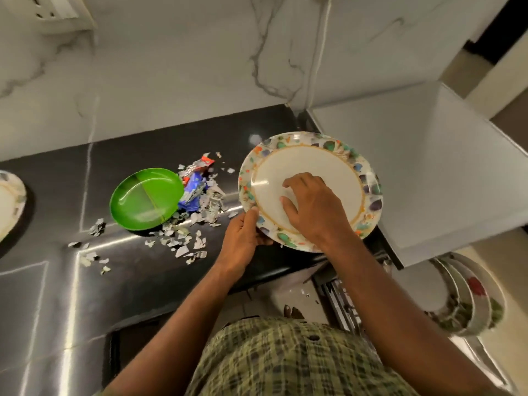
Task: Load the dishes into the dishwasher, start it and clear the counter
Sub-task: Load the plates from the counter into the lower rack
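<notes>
left hand point(245, 235) gripping floral plate point(311, 164) rim; right hand point(311, 204) on it (fingertips hidden)

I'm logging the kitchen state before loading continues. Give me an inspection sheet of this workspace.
Surface: dark counter, glossy.
Job's things: patterned plate at the counter's right end; green plate; another plate at the left edge; plates in rack below right.
Clutter: torn scraps and wrappers beside the green plate.
Hands: left hand grips the patterned plate's rim; right hand rests on its face.
Cables: white cable on the wall.
Surroundings: marble wall.
</notes>
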`<act>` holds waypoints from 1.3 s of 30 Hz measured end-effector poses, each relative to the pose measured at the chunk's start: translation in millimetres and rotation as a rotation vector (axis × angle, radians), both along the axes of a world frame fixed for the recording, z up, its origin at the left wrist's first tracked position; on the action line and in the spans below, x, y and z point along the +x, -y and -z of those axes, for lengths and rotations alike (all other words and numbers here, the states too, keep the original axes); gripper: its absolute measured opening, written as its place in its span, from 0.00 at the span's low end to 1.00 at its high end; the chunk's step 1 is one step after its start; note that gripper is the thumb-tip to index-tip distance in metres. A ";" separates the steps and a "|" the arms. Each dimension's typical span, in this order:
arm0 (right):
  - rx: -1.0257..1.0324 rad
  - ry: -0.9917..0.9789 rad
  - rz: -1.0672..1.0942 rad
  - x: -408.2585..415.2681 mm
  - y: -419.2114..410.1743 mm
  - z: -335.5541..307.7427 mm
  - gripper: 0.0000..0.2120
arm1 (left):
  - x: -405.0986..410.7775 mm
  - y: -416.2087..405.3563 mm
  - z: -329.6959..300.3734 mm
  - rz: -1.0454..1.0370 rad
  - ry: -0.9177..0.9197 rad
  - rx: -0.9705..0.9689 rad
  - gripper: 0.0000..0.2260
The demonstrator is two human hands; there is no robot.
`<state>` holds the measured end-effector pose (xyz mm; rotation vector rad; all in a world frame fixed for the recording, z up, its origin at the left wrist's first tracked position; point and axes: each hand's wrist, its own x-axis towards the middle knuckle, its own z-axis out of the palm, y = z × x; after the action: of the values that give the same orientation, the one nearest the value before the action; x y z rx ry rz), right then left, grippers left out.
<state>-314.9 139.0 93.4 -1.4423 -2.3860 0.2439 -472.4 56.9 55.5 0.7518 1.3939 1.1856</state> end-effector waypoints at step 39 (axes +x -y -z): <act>-0.585 -0.202 0.596 348.4 108.1 77.6 0.16 | 329.7 32.8 60.7 1.080 -0.160 -0.271 0.23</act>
<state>33.5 30.9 15.9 -2.1776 -1.6849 0.9259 -142.7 24.2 -5.2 1.1889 0.9769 0.0948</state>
